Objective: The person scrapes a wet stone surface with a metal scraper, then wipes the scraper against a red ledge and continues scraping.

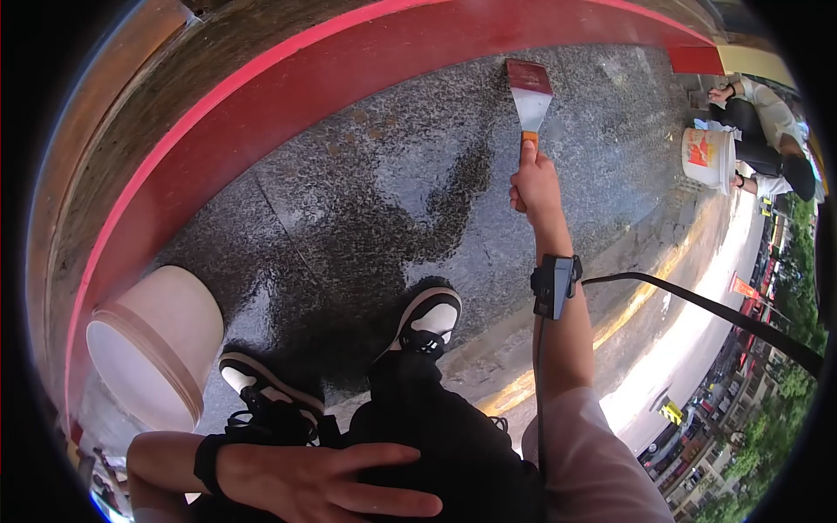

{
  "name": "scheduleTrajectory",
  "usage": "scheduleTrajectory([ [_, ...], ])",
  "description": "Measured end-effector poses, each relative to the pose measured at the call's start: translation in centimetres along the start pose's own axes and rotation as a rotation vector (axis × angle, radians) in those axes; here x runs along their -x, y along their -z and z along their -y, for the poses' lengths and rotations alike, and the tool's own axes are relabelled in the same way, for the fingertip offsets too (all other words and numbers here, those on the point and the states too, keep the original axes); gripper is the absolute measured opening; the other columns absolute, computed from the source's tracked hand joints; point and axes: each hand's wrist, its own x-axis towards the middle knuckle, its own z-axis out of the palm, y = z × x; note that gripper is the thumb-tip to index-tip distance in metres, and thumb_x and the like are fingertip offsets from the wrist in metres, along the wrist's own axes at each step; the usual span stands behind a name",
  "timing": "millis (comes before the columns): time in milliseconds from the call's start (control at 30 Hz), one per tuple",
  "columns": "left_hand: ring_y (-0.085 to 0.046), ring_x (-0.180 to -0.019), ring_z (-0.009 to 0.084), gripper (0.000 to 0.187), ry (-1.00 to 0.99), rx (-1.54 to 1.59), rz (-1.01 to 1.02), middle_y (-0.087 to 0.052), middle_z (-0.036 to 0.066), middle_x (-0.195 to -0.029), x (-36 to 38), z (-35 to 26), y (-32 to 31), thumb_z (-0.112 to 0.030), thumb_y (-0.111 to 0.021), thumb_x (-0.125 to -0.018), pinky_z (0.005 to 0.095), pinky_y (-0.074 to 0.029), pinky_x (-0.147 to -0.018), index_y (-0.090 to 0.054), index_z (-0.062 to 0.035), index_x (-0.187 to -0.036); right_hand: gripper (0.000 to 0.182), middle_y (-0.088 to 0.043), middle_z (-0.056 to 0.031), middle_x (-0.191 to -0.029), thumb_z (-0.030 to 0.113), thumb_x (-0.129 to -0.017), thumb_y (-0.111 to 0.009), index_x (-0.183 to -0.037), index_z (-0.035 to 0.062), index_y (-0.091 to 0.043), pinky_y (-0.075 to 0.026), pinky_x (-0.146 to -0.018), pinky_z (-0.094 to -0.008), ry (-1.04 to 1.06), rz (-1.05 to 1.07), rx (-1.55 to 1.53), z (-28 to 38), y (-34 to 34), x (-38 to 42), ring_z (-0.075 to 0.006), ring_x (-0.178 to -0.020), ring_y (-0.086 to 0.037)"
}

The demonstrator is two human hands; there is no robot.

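My right hand (534,185) is closed around the orange handle of a scraper (530,109), arm stretched out ahead. The scraper's wide metal blade points away from me over the wet, speckled stone floor (349,183), its far edge close to the red wall base (331,83); the blade reflects red. A dark device with a cable is strapped to my right wrist. Low in the view, my left hand (327,488) lies over my black trousers, fingers spread and holding nothing, with a dark band at its wrist.
A white bucket (161,344) stands left of my shoes (427,318). At the far right a person (772,131) crouches beside another white bucket (711,157) with an orange label. A yellow-marked kerb and a bright street run along the right. A black cable (697,305) crosses there.
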Motion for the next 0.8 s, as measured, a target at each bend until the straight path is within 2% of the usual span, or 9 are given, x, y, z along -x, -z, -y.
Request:
scheduleTrajectory([
  [300, -0.037, -0.131, 0.0252, 0.062, -0.003, -0.053, 0.048, -0.056, -0.012, -0.13, 0.4, -0.6, -0.3, -0.062, -0.036, -0.086, 0.0624, -0.027, -0.108, -0.061, -0.0185, -0.124, 0.048, -0.055, -0.0114, -0.056, 0.04, -0.1, -0.036, -0.085, -0.0031, -0.053, -0.044, -0.037, -0.0355, 0.082, -0.058, 0.044, -0.4, -0.6, -1.1, -0.0208, -0.04, -0.056],
  [367, -0.037, -0.132, 0.0254, 0.061, 0.013, -0.057, 0.055, -0.056, -0.012, -0.13, 0.4, -0.7, -0.3, -0.061, -0.036, -0.086, 0.0627, -0.027, -0.108, -0.061, -0.0206, -0.125, 0.042, -0.047, -0.0042, -0.06, 0.043, -0.101, -0.035, -0.091, 0.0037, -0.047, -0.039, -0.034, -0.029, 0.008, 0.037, 0.031, 0.0, -0.5, 0.2, -0.0136, -0.041, -0.047],
  [400, -0.036, -0.133, 0.0253, 0.059, 0.021, -0.036, 0.062, -0.055, -0.012, -0.131, 0.4, -0.7, -0.3, -0.06, -0.036, -0.087, 0.0629, -0.027, -0.108, -0.06, -0.0226, -0.125, 0.042, -0.047, -0.0042, -0.06, 0.043, -0.101, -0.035, -0.091, 0.0037, -0.047, -0.039, -0.034, -0.029, 0.007, 0.036, 0.029, 0.2, -0.4, 0.4, -0.0136, -0.041, -0.047],
  [467, -0.035, -0.134, 0.0251, 0.057, 0.027, -0.007, 0.076, -0.055, -0.012, -0.132, 0.3, -0.9, 0.0, -0.059, -0.036, -0.087, 0.0631, -0.027, -0.108, -0.06, -0.0245, -0.126, 0.04, -0.047, -0.0039, -0.062, 0.044, -0.101, -0.035, -0.09, 0.0062, -0.046, -0.038, -0.035, -0.0282, -0.131, 0.12, -0.22, 0.0, 0.1, 1.0, -0.0127, -0.041, -0.045],
  [567, -0.034, -0.135, 0.025, 0.052, -0.018, -0.052, 0.174, -0.054, -0.011, -0.134, 0.4, -0.6, -0.4, -0.055, -0.037, -0.088, 0.0634, -0.026, -0.108, -0.059, -0.0286, -0.128, 0.04, -0.046, -0.0033, -0.063, 0.045, -0.101, -0.035, -0.09, 0.0078, -0.044, -0.038, -0.036, -0.0271, -0.14, 0.179, -0.402, -0.5, -0.2, 0.4, -0.0116, -0.042, -0.044],
  [633, -0.036, -0.134, 0.0388, 0.082, -0.209, -0.239, -0.062, -0.025, 0.012, -0.153, 0.1, 0.2, -2.5, -0.059, -0.063, -0.081, 0.0588, -0.038, -0.102, -0.033, -0.0171, -0.145, 0.04, -0.046, -0.0029, -0.064, 0.046, -0.101, -0.035, -0.091, 0.0077, -0.044, -0.038, -0.037, -0.027, -0.143, 0.177, -0.369, -1.4, -0.9, 1.1, -0.0113, -0.044, -0.044],
  [667, -0.036, -0.134, 0.0388, 0.082, -0.209, -0.231, -0.068, -0.025, 0.012, -0.153, 0.1, -0.2, -2.4, -0.059, -0.063, -0.081, 0.0588, -0.038, -0.102, -0.033, -0.0171, -0.145, 0.041, -0.046, -0.0025, -0.064, 0.046, -0.101, -0.035, -0.092, 0.0076, -0.044, -0.039, -0.039, -0.0269, -0.106, 0.175, -0.354, -1.3, -1.2, 1.2, -0.011, -0.045, -0.044],
  [733, -0.033, -0.135, 0.0257, 0.047, 0.007, 0.036, -0.066, -0.053, -0.01, -0.135, -0.1, -1.5, -1.3, -0.05, -0.039, -0.089, 0.0634, -0.026, -0.109, -0.058, -0.0316, -0.128, 0.043, -0.046, -0.0034, -0.063, 0.045, -0.101, -0.034, -0.097, 0.0043, -0.046, -0.039, -0.038, -0.0281, -0.124, 0.154, -0.291, -1.4, -1.0, 1.7, -0.012, -0.044, -0.045],
  [800, -0.033, -0.135, 0.0261, 0.047, 0.008, 0.01, 0.033, -0.053, -0.009, -0.135, -0.1, -1.7, -0.9, -0.05, -0.039, -0.089, 0.0637, -0.026, -0.109, -0.057, -0.0323, -0.129, 0.046, -0.046, -0.0044, -0.061, 0.045, -0.101, -0.033, -0.102, 0.0009, -0.048, -0.039, -0.037, -0.0292, -0.143, 0.131, -0.238, -1.2, -0.7, 2.0, -0.013, -0.043, -0.045],
])
